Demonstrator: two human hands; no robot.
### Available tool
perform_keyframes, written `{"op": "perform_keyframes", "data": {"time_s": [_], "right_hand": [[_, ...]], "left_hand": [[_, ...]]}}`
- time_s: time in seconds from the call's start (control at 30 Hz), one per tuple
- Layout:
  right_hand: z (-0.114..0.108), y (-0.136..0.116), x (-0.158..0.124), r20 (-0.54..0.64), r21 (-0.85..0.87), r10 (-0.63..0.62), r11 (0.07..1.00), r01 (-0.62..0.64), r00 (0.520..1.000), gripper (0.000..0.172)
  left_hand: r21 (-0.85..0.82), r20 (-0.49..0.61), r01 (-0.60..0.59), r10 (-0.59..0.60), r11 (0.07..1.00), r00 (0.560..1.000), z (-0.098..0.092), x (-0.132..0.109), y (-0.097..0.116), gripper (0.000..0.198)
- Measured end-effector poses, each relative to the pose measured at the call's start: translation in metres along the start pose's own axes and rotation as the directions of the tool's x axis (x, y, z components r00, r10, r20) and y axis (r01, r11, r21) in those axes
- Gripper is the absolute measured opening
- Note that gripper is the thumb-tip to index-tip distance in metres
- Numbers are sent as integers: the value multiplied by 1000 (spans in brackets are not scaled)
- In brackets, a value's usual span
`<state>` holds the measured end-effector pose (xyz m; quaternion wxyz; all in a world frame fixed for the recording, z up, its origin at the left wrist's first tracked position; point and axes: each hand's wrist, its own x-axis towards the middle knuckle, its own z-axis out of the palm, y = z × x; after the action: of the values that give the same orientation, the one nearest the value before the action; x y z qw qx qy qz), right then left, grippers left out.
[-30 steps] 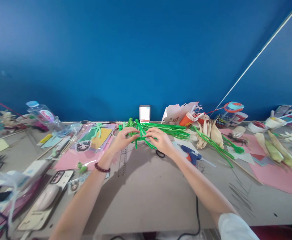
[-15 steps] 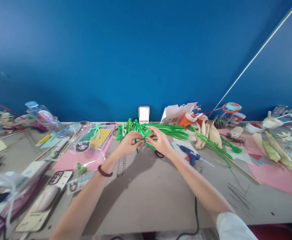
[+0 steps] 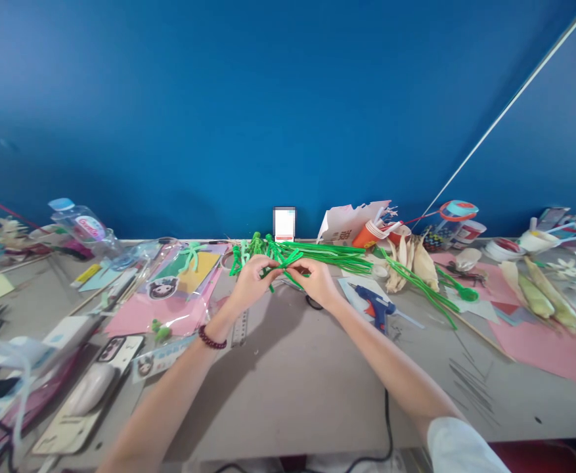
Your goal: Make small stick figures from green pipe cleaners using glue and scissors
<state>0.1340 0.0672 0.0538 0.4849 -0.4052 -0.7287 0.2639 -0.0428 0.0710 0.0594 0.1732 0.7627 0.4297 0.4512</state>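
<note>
Crossed green pipe cleaners are pinched between my two hands above the table's middle. The fingertips of my left hand close on them from the left, below a dark red bead bracelet. My right hand grips them from the right with thumb and forefinger. Part of their length is hidden by the fingers. Just behind lie a bundle of loose green pipe cleaners and several twisted green pipe-cleaner figures.
A blue glue gun lies right of my hands. A ruler is below the left wrist. Farther left are pink sheets, a phone and a mouse. Dried husks and paper cups stand right.
My left hand has shifted slightly right and my fingertips have come closer together on the pipe cleaners. The crossed pieces have turned to lie flatter.
</note>
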Motion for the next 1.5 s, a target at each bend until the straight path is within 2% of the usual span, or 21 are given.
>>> {"op": "perform_keyframes", "data": {"time_s": [0.2, 0.3, 0.4, 0.53, 0.73, 0.87, 1.23, 1.5], "right_hand": [[4, 2, -4, 89, -250, -42, 966, 63, 995, 16], [3, -1, -6, 118, -416, -45, 905, 91, 992, 19], [0, -6, -6, 117, -489, -59, 866, 109, 991, 18], [-3, -9, -6, 88, -506, -76, 855, 110, 993, 16], [-3, -7, -5, 77, -536, -89, 836, 117, 993, 16], [-5, -8, -4, 63, -510, -74, 855, 95, 995, 16], [-6, -7, -4, 58, -464, -56, 882, 77, 997, 17], [-6, -8, -4, 68, -499, -56, 863, 83, 996, 16]], "left_hand": [[16, 16, 72, -72, 997, 997, 1, 0, -2, 17], [43, 74, 42, -45, 998, 996, -2, 1, -3, 15], [10, 167, 52, -53, 999, 985, -5, 0, -4, 13], [24, 194, 95, -98, 995, 976, -7, -2, -4, 16], [71, 203, 53, -66, 996, 977, -7, -1, -2, 17], [61, 222, 46, -59, 997, 973, -7, 0, -2, 17], [40, 256, 140, -145, 989, 956, -7, 0, -3, 21], [66, 269, 9, -27, 998, 963, -1, -3, -10, 23]]}}
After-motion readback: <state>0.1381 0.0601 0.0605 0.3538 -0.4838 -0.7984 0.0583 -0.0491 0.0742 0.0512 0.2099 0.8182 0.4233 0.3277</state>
